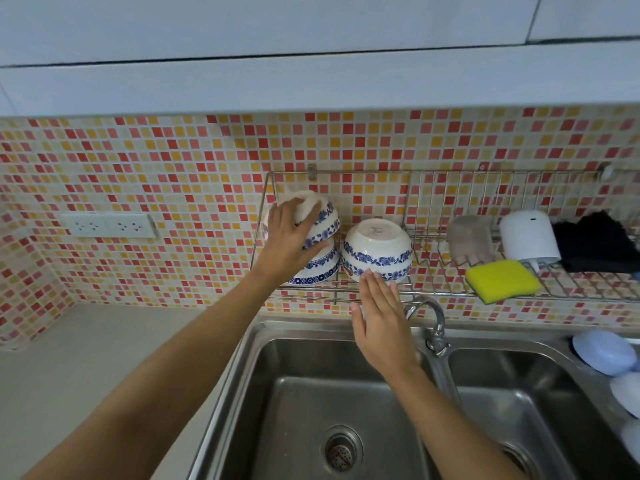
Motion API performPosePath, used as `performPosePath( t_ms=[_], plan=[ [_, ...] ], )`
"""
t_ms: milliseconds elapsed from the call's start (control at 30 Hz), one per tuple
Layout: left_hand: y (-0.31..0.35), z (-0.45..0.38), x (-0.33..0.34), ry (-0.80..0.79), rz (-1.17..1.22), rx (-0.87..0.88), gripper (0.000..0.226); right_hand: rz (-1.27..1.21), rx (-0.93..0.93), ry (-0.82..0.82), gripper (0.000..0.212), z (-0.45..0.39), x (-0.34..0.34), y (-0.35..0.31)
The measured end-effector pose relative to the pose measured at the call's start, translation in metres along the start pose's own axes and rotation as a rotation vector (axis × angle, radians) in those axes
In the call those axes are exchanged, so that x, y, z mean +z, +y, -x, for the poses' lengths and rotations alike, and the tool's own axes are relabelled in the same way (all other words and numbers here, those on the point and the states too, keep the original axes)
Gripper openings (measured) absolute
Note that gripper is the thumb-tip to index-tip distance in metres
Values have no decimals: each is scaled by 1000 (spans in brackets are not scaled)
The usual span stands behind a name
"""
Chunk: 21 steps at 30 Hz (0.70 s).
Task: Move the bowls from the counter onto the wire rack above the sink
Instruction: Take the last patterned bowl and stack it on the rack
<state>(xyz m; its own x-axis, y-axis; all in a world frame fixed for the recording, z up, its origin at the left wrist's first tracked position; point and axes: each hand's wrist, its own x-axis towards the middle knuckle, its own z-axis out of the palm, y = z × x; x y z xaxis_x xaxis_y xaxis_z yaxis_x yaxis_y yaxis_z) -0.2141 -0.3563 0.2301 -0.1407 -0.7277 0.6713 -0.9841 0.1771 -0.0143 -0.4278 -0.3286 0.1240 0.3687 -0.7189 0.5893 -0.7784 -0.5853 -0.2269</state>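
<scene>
Blue-and-white china bowls, all upside down, sit at the left end of the wire rack [433, 292] above the sink [311, 393]. I've got my left hand [289, 242] on the top bowl [323, 220], fingers [308, 211] wrapped over its base and side, gripping it; it's tilted and stacked on the lower bowl [320, 268], which rests on the rack wires. Just to the right, touching or nearly so, the third bowl [377, 249] stands w/ its foot ring up. My right hand [379, 320] is flat and spread, holding nothing, fingertips [372, 277] at that bowl's lower rim; can't tell if they touch. Faucet [429, 317] rises just right of that hand, btwn the two sink basins. Further right on the rack: grey cloth [471, 239], yellow sponge [502, 280], white dispenser [528, 239], black cloth [595, 242]. Pale bench [86, 368] on the left is bare near me. Wall outlet [109, 225] sits in the red-orange mosaic tile wall [156, 168], left of the rack.
</scene>
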Motion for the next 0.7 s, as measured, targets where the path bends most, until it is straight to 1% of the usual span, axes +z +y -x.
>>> performPosePath(
  t_ms=[167,367,533,600,700],
  plan=[
    [-4,13,14,-126,-61,72,65,-12,5,38,51,1,2,-1],
    [-10,13,21,-241,16,4,78,-25,0,76,50,2,5,-2],
    [-13,16,25,-192,106,-59,89,-14,10,87,51,2,6,-3],
    [-14,18,25,-169,145,-90,91,-10,13,86,51,2,7,-3],
    [-15,21,26,-153,161,-89,92,-3,17,85,52,2,7,-3]
  ],
)
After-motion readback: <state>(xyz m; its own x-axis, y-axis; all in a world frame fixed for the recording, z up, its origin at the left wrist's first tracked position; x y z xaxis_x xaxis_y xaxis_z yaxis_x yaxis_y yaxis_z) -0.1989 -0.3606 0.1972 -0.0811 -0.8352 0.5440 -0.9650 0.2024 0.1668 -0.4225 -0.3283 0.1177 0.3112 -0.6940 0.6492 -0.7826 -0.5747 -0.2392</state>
